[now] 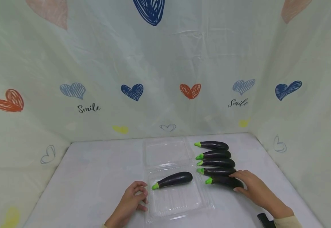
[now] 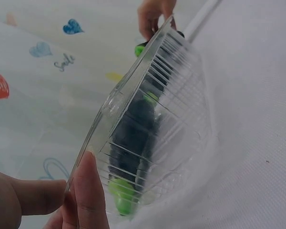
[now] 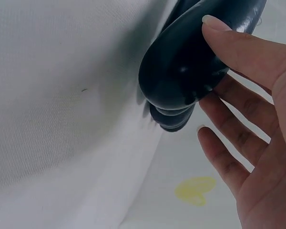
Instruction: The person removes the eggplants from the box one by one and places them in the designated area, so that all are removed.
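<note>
A clear plastic clamshell box [image 1: 177, 202] lies opened on the table, its lid [image 1: 166, 153] folded back. One dark eggplant [image 1: 175, 179] with a green stem end rests slantwise in its base. At the box's left edge is my left hand [image 1: 131, 199]; in the left wrist view its thumb and finger [image 2: 91, 191] pinch the rim. My right hand [image 1: 252, 186] grips the thick end of the nearest eggplant [image 1: 223, 181] in a row right of the box. In the right wrist view, the thumb lies on that eggplant [image 3: 181, 67] and the fingers reach round its far side.
Several more eggplants, among them the farthest one [image 1: 214, 145], lie in the row with green ends pointing left. A white cloth covers the table [image 1: 105, 177]. Curtains printed with hearts [image 1: 132, 91] hang at the back and sides. A black object [image 1: 265, 220] shows beside the right wrist.
</note>
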`<state>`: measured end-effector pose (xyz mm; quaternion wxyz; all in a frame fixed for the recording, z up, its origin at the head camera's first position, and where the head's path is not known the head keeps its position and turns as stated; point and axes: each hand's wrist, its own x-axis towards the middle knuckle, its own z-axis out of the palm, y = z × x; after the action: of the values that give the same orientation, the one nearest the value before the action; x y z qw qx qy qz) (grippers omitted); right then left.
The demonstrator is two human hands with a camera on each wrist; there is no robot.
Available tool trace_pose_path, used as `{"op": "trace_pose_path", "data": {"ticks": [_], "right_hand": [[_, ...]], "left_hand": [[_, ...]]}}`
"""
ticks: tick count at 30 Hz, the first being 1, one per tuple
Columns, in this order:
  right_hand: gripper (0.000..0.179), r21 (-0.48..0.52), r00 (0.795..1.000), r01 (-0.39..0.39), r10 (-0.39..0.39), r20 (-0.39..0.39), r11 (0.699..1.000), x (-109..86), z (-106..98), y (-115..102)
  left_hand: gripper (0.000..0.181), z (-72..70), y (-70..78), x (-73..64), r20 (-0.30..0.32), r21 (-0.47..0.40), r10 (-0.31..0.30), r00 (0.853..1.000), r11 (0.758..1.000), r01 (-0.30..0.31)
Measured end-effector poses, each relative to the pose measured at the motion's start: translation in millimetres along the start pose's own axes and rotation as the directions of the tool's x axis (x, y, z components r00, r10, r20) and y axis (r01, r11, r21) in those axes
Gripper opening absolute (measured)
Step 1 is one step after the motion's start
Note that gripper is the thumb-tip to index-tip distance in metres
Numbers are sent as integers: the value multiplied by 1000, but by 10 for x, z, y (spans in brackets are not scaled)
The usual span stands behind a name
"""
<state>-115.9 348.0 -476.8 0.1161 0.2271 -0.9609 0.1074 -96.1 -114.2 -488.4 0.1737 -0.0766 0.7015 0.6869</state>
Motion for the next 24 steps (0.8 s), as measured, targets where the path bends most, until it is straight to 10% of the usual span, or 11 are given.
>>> {"op": "trace_pose_path", "data": {"ticks": [9, 24], "right_hand": [[51, -7, 996, 84, -84, -33, 996, 40, 6, 13], [48, 0, 999, -17, 17, 35, 1000, 18, -61, 73]], "left_hand": [[38, -6, 17, -16, 9, -4, 19, 1000, 1000, -19], [37, 7, -13, 1, 10, -4, 23, 1000, 1000, -23]]}}
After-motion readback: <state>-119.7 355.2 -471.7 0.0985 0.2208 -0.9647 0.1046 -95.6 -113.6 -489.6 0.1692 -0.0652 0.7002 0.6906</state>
